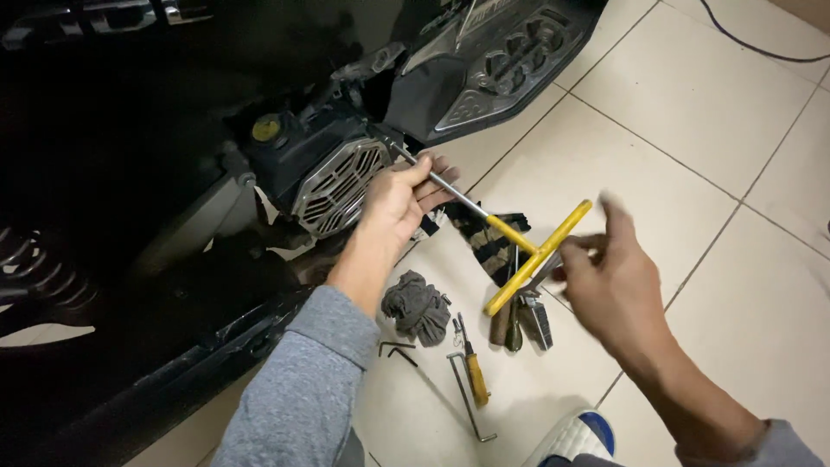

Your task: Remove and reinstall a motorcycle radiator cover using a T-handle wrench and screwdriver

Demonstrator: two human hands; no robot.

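We are reaching our left hand (399, 197) up from the lower middle of the frame, fingers curled loosely around the steel shaft of the T-handle wrench (484, 218) beside the engine fan cover (339, 186). Our right hand (609, 281), blurred at centre right, is touching its yellow crossbar with fingers partly spread.
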